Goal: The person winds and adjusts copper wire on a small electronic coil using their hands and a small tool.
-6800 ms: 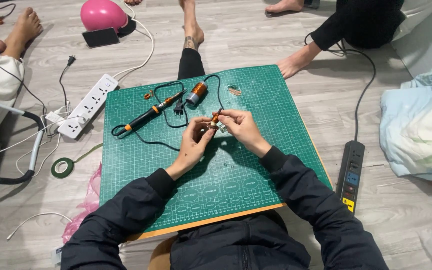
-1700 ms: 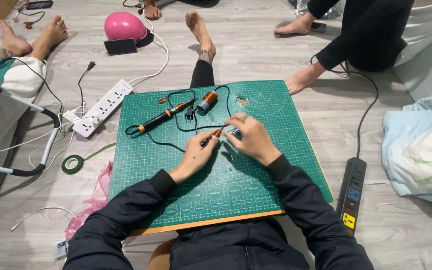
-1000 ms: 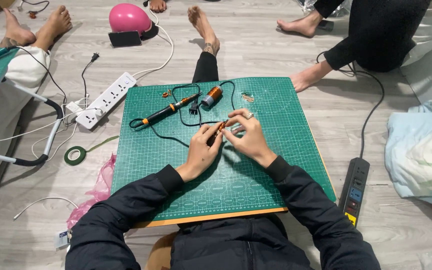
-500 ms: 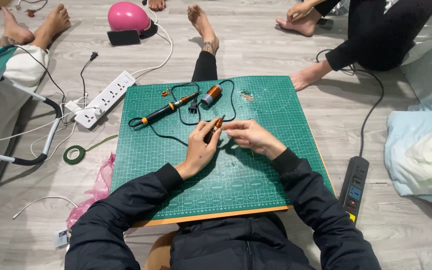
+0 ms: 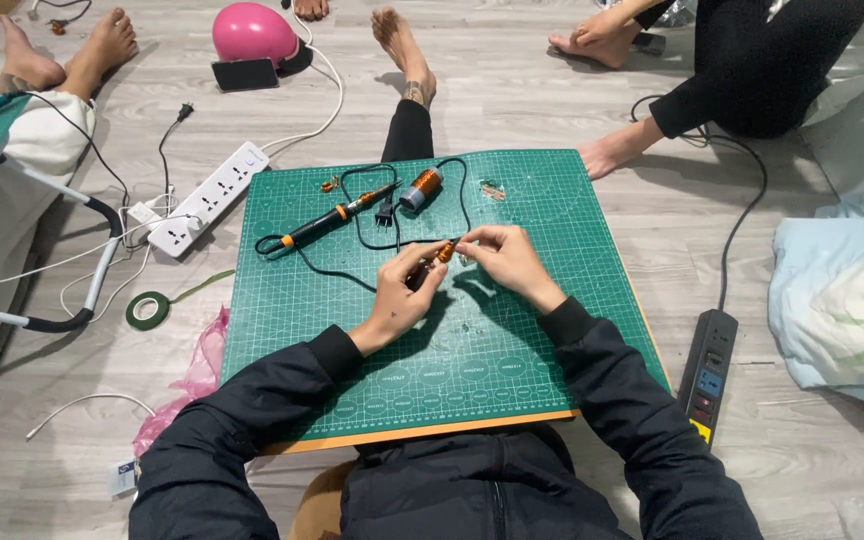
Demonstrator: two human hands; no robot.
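Here we go from the largest thing to the smallest:

- We see a large green cutting mat with a printed grid and an orange edge [image 5: 512, 370] lying on the pale wooden floor [image 5: 512, 90]; both of our black-sleeved arms reach over its near edge.
- A white power strip [image 5: 208, 198] lies on the floor just off the mat's far left corner, and a black power strip [image 5: 708, 372] lies just off the mat's right edge, towards the near corner.
- A pink round helmet-like object [image 5: 252, 32] sits on the floor well beyond the mat's far edge, with bare feet of other people [image 5: 102, 45] around it.
- A black-and-orange soldering iron [image 5: 337, 215] rests on the mat near its far left corner, its black cord [image 5: 372, 235] looping towards the far edge.
- Our left hand [image 5: 400, 300], near the middle of the mat, is closed around a small orange-and-black tool [image 5: 440, 254], gripping it between thumb and fingers.
- Our right hand [image 5: 502, 262], just beside it, pinches something thin at the tool's tip; we cannot tell what it is.
- A small orange coil of copper wire [image 5: 422, 187] lies on the mat by the far edge, beside the cord.
- A green roll of tape [image 5: 147, 309] lies on the floor, left of the mat's left edge.
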